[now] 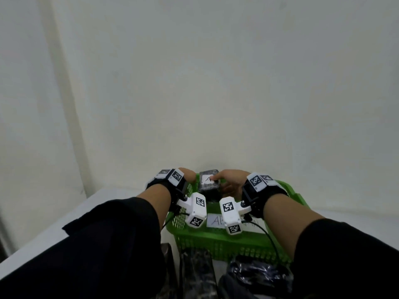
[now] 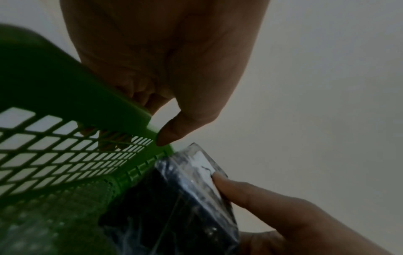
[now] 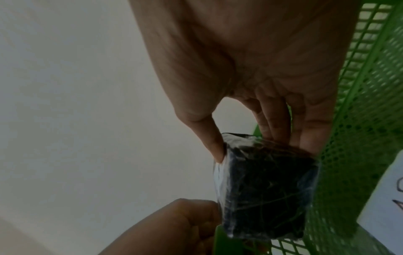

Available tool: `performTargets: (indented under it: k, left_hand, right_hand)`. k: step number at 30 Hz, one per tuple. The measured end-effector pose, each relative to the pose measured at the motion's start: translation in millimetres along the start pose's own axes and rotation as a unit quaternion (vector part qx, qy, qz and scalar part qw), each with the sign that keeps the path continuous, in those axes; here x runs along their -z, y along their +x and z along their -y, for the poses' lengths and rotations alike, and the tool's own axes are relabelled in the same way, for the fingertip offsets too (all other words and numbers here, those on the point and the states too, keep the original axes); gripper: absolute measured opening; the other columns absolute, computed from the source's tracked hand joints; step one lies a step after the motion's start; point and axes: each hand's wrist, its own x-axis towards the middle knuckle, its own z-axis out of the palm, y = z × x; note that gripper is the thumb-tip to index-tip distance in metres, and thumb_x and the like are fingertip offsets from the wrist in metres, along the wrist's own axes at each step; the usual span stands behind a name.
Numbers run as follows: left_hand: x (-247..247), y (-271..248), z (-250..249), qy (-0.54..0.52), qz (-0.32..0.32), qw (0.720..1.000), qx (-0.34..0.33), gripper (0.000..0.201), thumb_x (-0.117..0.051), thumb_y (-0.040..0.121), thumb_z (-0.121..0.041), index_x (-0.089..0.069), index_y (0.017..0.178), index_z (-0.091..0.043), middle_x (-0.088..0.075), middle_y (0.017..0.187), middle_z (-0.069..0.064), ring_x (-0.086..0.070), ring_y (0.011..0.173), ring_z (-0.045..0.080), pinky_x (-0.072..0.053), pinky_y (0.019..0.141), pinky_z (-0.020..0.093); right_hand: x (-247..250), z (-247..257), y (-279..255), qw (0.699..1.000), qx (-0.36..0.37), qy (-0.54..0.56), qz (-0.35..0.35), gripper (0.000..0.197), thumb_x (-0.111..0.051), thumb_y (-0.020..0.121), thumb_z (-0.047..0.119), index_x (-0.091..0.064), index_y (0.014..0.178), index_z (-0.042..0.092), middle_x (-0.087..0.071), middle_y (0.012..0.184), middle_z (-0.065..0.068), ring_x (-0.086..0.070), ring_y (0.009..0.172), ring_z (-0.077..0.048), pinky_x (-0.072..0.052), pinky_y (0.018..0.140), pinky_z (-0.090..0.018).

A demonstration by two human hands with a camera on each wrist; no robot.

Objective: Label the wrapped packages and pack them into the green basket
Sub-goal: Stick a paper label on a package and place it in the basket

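Green basket: the green basket stands on the white tabletop near its far edge, against the pale wall; its walls are an open mesh.
Basket contents: a black wrapped package sits upright at the basket's far-left corner, its top rising above the rim; a white paper sheet with handwritten letters lies flat on the basket floor, partly hidden by the wrist cameras.
Label: a small white label with a dark handwritten mark is on the package's top face, under clear film.
Right hand: the right hand grips the wrapped package, thumb pressed on the labelled face and fingers curled down its opposite side.
Left hand: the left hand holds the basket's far-left rim, fingers curled over the outside of the mesh wall and thumb tip on the rim just beside the package.
Near edge of tabletop: more dark film-wrapped packages lie outside the basket, just in front of its near wall, between the person's black sleeves.
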Motion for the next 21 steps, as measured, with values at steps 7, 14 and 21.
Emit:
performTargets:
  k: [7,14,21]
  left_hand:
    - [-17.8,43.3,18.3,0.139,0.028,0.989,-0.031,0.017,-0.056,0.103,-0.011,-0.063,0.112,0.000,-0.061,0.136,0.024,-0.060,0.125,0.036,-0.047,0.102,0.039]
    - [-25.1,53.9,23.8,0.136,0.011,0.988,-0.075,0.036,-0.044,0.107,-0.009,-0.055,0.137,0.009,-0.054,0.145,0.025,-0.052,0.134,0.035,-0.041,0.094,0.033]
    - [-25.7,52.7,22.0,0.056,0.011,0.997,-0.049,0.036,-0.044,0.107,-0.007,-0.055,0.135,0.011,-0.055,0.132,0.034,-0.056,0.128,0.037,-0.032,0.079,0.026]
  right_hand:
    - [-16.8,-16.5,47.0,0.998,-0.052,-0.007,0.015,0.028,-0.077,0.092,0.029,-0.060,0.080,0.009,-0.058,0.068,-0.006,-0.059,0.052,-0.022,-0.054,0.063,-0.035]
    - [-30.0,-29.1,55.4,0.999,-0.041,-0.008,-0.013,0.027,-0.089,0.080,0.025,-0.074,0.083,0.003,-0.079,0.094,-0.018,-0.076,0.094,-0.036,-0.063,0.085,-0.052]
    - [-31.7,-22.9,48.1,0.997,-0.019,-0.035,-0.065,0.026,-0.085,0.085,0.020,-0.069,0.075,0.002,-0.073,0.076,-0.015,-0.075,0.079,-0.036,-0.065,0.076,-0.050]
